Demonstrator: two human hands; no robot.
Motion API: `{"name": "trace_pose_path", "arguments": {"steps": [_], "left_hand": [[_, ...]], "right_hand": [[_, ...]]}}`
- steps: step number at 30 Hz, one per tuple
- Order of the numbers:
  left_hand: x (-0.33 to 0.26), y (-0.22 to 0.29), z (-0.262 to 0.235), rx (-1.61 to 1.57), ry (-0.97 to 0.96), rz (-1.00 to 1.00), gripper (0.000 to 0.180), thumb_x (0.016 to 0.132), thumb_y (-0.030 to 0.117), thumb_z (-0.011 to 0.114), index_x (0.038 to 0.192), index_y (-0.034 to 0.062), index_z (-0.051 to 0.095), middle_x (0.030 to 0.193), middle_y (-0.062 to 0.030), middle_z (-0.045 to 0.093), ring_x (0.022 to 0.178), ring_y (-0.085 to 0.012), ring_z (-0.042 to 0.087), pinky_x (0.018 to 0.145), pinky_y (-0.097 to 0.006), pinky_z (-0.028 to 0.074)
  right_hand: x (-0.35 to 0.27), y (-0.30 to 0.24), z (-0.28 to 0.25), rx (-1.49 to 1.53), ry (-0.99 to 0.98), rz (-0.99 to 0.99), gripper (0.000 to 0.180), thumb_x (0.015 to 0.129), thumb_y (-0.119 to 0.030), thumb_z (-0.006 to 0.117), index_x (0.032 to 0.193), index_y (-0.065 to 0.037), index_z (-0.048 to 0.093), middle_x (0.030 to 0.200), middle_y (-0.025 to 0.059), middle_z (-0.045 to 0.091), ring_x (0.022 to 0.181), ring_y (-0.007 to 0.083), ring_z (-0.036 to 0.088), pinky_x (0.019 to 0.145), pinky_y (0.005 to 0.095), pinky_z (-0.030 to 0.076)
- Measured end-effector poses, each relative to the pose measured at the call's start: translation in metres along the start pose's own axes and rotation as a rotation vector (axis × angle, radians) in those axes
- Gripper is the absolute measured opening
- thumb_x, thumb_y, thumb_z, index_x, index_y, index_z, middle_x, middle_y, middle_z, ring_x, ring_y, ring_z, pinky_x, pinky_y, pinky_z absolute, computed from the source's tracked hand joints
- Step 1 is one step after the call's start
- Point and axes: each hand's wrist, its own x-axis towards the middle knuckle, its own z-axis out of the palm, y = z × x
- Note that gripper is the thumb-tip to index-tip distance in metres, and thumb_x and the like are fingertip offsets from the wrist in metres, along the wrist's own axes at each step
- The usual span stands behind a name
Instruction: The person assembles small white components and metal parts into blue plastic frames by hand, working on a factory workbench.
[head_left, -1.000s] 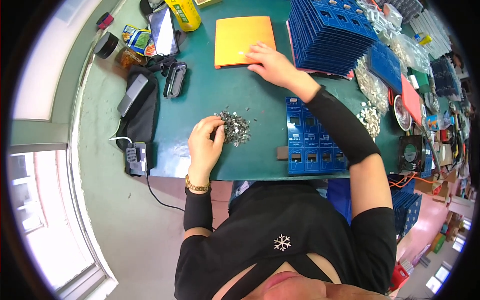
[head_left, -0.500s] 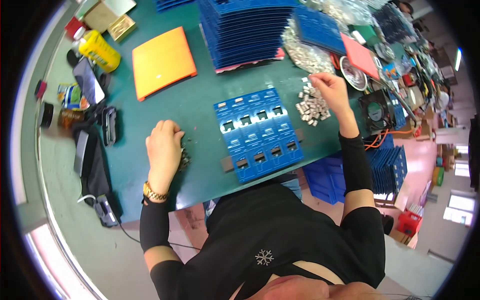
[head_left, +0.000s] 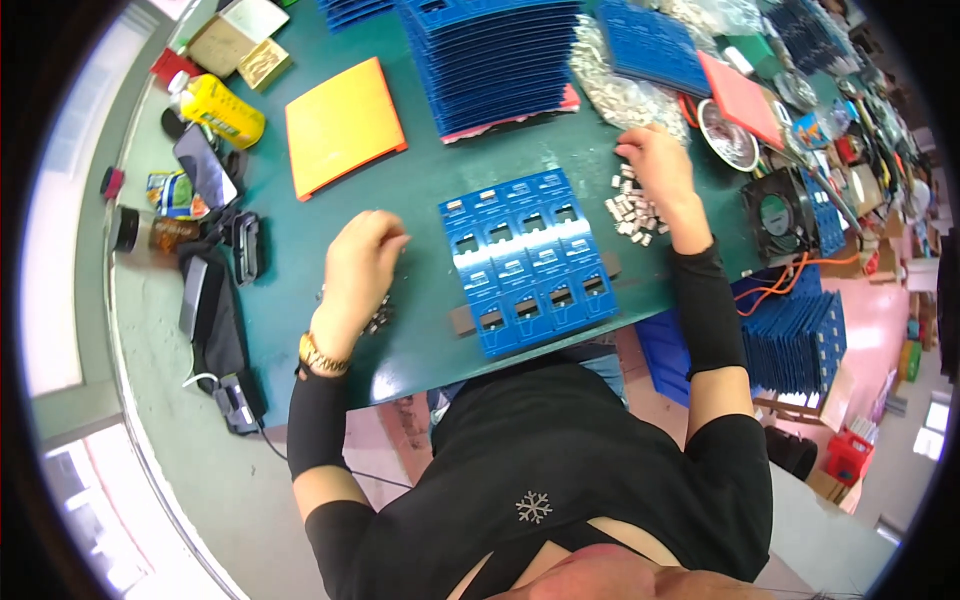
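A blue circuit board panel (head_left: 520, 278), divided into several units with cut-outs, lies on the green table in front of me. To its left is my left hand (head_left: 358, 268), its fingers bent and thumb and forefinger together toward the board; whatever is between them is too small to make out. Small dark parts (head_left: 380, 318) lie scattered beside that wrist. My right hand (head_left: 660, 178) hovers over a heap of small silvery metal connectors (head_left: 630, 212) right of the panel. Its fingertips are pinched, and what they hold cannot be made out.
A tall stack of blue panels (head_left: 495, 75) stands at the back, beside an orange-yellow flat box (head_left: 345, 130). Farther left are a yellow bottle (head_left: 225, 112) and a phone (head_left: 205, 165). A bag of connectors (head_left: 625, 95), a white bowl (head_left: 728, 135) and a fan (head_left: 778, 212) crowd the right.
My left hand has lifted away from the small dark parts, toward the panel. The right hand has shifted slightly left over the connector heap. The whole view has shifted a little.
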Motion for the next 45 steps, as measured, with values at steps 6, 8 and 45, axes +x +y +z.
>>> {"name": "trace_pose_path", "arguments": {"steps": [6, 8, 45], "left_hand": [[0.025, 0.01, 0.032, -0.08, 0.022, 0.028, 0.012, 0.08, 0.002, 0.068, 0.092, 0.0044, 0.068, 0.084, -0.0115, 0.064, 0.08, -0.029, 0.063, 0.072, -0.034, 0.051], [0.028, 0.011, 0.038, -0.077, 0.02, 0.025, 0.01, 0.08, 0.003, 0.068, 0.089, 0.0051, 0.069, 0.085, -0.0113, 0.065, 0.08, -0.0277, 0.063, 0.072, -0.035, 0.051], [0.041, 0.017, 0.068, -0.16, 0.058, -0.1, 0.006, 0.079, 0.006, 0.07, 0.083, 0.0023, 0.067, 0.093, -0.0103, 0.068, 0.086, -0.0253, 0.066, 0.076, -0.033, 0.052]], "right_hand": [[0.002, -0.005, 0.004, 0.028, 0.047, -0.296, 0.012, 0.079, -0.018, 0.072, 0.082, -0.008, 0.066, 0.081, 0.0101, 0.061, 0.081, 0.0315, 0.062, 0.068, 0.0415, 0.049], [0.006, -0.029, 0.006, 0.166, 0.028, -0.345, 0.008, 0.08, -0.011, 0.071, 0.084, -0.005, 0.067, 0.081, 0.01, 0.064, 0.075, 0.0277, 0.064, 0.067, 0.0351, 0.05], [0.011, -0.086, 0.046, 0.602, -0.341, -0.473, 0.008, 0.082, -0.008, 0.069, 0.088, -0.003, 0.071, 0.08, 0.009, 0.064, 0.072, 0.0216, 0.063, 0.064, 0.0304, 0.05]]}}
